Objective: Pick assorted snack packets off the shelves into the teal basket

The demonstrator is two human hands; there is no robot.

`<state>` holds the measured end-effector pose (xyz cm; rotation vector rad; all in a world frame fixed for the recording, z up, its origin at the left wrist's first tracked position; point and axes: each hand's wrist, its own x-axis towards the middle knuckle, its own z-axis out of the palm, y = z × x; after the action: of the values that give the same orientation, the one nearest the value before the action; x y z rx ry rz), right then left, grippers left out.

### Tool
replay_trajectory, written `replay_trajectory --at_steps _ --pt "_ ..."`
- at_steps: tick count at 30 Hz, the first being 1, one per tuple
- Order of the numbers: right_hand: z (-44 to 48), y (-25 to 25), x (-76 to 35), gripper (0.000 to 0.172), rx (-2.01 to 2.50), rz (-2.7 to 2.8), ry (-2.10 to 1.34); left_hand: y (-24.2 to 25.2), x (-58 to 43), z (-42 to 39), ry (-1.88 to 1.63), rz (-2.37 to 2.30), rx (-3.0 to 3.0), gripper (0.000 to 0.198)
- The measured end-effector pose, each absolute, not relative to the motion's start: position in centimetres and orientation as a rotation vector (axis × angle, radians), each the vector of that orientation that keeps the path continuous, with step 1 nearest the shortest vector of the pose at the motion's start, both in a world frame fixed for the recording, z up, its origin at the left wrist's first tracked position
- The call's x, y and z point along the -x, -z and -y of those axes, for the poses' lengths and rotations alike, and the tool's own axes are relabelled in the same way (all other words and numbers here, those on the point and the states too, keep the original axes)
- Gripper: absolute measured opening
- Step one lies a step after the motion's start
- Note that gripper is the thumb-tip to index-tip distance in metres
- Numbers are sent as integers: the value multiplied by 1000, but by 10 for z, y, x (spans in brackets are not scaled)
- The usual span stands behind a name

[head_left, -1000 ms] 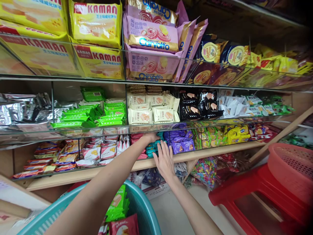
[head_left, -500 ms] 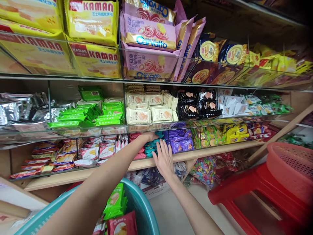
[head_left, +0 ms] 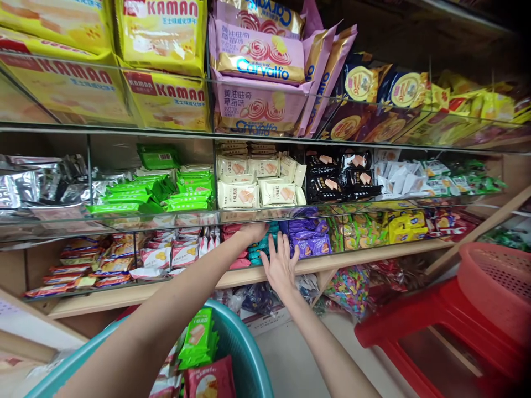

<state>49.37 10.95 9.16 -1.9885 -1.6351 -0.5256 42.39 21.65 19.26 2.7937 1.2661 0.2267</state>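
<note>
My left hand point(head_left: 254, 231) reaches over the glass front into the lowest shelf bin, onto the teal snack packets point(head_left: 259, 252); its fingers are hidden inside. My right hand point(head_left: 282, 264) lies flat and open against the glass front of that bin, fingers spread upward. Purple packets point(head_left: 310, 236) fill the bin just to the right, red and pink packets point(head_left: 233, 230) the one to the left. Below my left arm sits a teal plastic basket point(head_left: 243, 345) holding green wafer packs point(head_left: 199, 338) and a red pack point(head_left: 211, 381).
Glass-fronted shelves carry yellow Kaman boxes point(head_left: 166, 99), pink Carvalfo bags point(head_left: 257, 61), green packs point(head_left: 145, 193), cream packs point(head_left: 257, 188) and black packs point(head_left: 340, 177). A red plastic stool point(head_left: 431, 331) with a pink basket point(head_left: 498, 282) stands at the right.
My right hand has slid a little up and right on the glass front. My left hand stays in the teal packet bin.
</note>
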Motion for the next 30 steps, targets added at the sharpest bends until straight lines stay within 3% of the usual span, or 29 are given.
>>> replay_trajectory --at_steps 17,30 --pt "-66 -63 -491 33 1795 1538 500 -177 -400 -155 -213 -1035 -3072 31" --pt "-54 -57 -492 25 1713 1476 463 -182 -402 -179 41 -928 -2860 54"
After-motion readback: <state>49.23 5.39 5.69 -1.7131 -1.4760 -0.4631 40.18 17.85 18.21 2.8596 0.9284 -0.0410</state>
